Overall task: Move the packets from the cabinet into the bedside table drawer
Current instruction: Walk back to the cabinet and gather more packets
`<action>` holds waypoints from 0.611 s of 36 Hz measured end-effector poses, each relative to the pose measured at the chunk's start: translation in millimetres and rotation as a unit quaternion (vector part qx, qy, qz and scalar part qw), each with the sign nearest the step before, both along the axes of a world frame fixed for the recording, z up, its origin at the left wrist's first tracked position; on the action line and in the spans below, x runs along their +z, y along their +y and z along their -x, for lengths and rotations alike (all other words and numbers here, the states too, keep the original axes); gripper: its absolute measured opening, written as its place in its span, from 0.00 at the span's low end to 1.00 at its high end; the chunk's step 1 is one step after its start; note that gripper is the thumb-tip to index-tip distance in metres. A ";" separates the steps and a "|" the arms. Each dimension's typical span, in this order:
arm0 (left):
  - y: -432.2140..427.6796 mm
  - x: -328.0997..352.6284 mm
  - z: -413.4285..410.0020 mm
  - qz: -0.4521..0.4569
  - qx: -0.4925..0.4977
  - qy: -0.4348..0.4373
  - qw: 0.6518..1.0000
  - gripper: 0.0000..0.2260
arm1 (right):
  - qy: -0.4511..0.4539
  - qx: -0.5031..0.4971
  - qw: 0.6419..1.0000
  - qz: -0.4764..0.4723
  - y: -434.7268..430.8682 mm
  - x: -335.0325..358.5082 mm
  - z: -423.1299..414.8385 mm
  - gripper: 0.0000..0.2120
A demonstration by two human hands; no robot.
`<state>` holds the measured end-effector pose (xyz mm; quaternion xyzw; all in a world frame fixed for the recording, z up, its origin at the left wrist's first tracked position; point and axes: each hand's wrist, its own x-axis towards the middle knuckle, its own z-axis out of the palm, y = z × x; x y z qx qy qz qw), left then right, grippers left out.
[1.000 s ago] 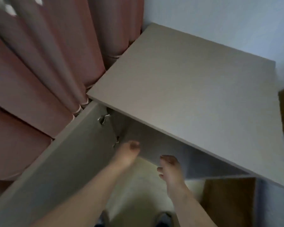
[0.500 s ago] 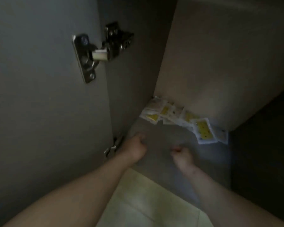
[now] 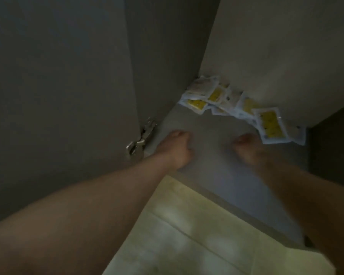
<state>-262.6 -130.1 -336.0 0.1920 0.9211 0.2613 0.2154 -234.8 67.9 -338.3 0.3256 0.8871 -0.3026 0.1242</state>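
Cabinet floor (image 3: 216, 135): packets (image 3: 234, 106) uncountable; two empty hands.

I see a dim interior, a grey door (image 3: 58, 86) on a metal hinge (image 3: 141, 137), and pale floor tiles (image 3: 187, 235) below.

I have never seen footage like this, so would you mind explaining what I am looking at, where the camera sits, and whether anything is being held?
There is no machine here: a person wears a wide-angle camera on the head, so the single picture looks forward and down along both bare forearms. They reach into a grey cabinet whose door stands open on the left, with a metal hinge at its lower edge. On the grey cabinet floor, a scatter of white packets with yellow labels lies along the back wall. The left hand is curled loosely and looks empty. The right hand is close beside the nearest packet; it is blurred, but no packet shows in it. The pale tiled floor is below.
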 end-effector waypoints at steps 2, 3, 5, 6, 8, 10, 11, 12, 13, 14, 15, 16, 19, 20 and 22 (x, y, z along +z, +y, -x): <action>4.5 -6.2 5.9 0.046 -0.046 0.030 0.997 0.25 | 0.001 0.014 1.000 -0.018 3.4 -0.7 7.1 0.16; 5.0 -11.2 9.5 0.079 -0.068 0.030 0.994 0.26 | 0.004 0.017 0.999 -0.031 3.0 -0.3 10.7 0.17; 2.9 -18.5 14.6 0.144 -0.114 0.029 0.983 0.28 | 0.010 0.036 0.998 -0.056 4.0 -2.6 21.3 0.17; 0.7 -20.4 16.0 0.162 -0.130 0.035 0.978 0.28 | 0.006 0.047 0.997 -0.068 4.4 -3.6 26.8 0.17; -2.6 -20.5 16.7 0.174 -0.153 0.046 0.972 0.29 | 0.001 0.062 0.994 -0.095 5.8 -6.5 38.1 0.18; -3.9 -20.2 16.8 0.177 -0.166 0.054 0.969 0.29 | 0.006 0.061 0.992 -0.111 8.8 -10.1 49.2 0.22; -4.2 -20.4 16.3 0.179 -0.168 0.058 0.968 0.29 | 0.005 0.058 0.991 -0.121 9.7 -10.7 54.2 0.25; -4.0 -20.6 16.0 0.182 -0.172 0.063 0.966 0.29 | 0.002 0.060 0.989 -0.132 11.0 -11.5 59.0 0.27; -3.3 -20.6 15.6 0.183 -0.175 0.067 0.965 0.29 | 0.002 0.066 0.988 -0.140 14.0 -12.8 63.7 0.28; -3.1 -20.7 15.3 0.184 -0.178 0.071 0.964 0.28 | 0.003 0.074 0.986 -0.148 16.6 -13.8 67.8 0.28; -3.2 -20.9 15.2 0.185 -0.179 0.071 0.964 0.28 | 0.001 0.082 0.984 -0.160 19.7 -14.4 71.7 0.29; -3.5 -20.4 15.5 0.185 -0.177 0.068 0.964 0.28 | -0.002 0.091 0.981 -0.173 22.7 -14.5 74.9 0.30; -3.6 -17.0 15.1 0.192 -0.177 0.071 0.963 0.29 | 0.001 0.099 0.976 -0.194 30.5 -13.2 83.3 0.33; -3.1 -16.3 14.3 0.193 -0.181 0.072 0.961 0.29 | 0.003 0.099 0.975 -0.197 34.4 -14.5 85.3 0.33; -3.4 -14.9 13.0 0.186 -0.179 0.074 0.963 0.29 | 0.006 0.114 0.971 -0.210 41.9 -15.1 90.8 0.35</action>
